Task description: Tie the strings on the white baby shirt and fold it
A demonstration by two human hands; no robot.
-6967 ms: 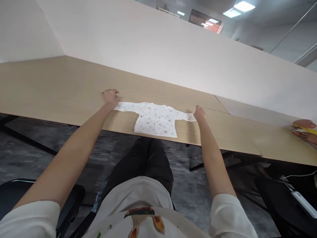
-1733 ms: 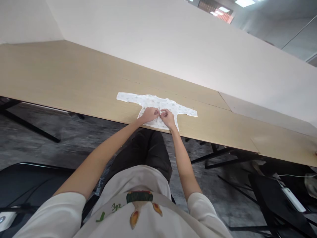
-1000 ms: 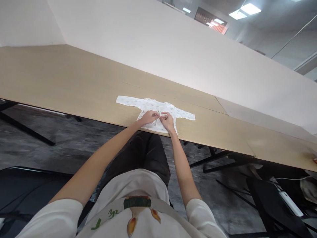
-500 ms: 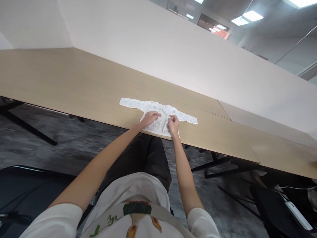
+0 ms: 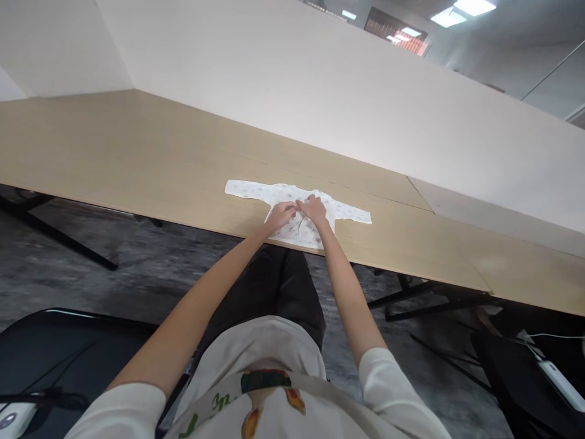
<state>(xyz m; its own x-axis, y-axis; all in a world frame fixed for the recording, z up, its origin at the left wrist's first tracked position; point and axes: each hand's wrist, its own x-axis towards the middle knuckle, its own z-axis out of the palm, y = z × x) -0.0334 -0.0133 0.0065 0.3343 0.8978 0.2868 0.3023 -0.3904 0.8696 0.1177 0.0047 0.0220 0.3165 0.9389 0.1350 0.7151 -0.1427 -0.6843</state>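
Observation:
A small white long-sleeved garment (image 5: 350,211) with a faint print lies spread on the wooden table, its sleeves out to both sides and its lower hem at the front edge. My left hand (image 5: 282,215) rests on the left part of its body, fingers bent toward the middle. My right hand (image 5: 314,209) is over the middle of the front, fingertips meeting those of my left hand. Both hands are closed at the garment's front opening. Whatever lies between the fingertips is too small to make out.
The table (image 5: 183,158) runs from left to right, with a white partition (image 5: 283,85) along its back. A black chair (image 5: 68,347) stands at the lower left, and another black seat (image 5: 507,372) with a white device (image 5: 562,384) at the lower right.
My right hand has moved left and slightly up, across the garment's middle to my left hand. The garment's front flap lies further closed. The view has shifted slightly.

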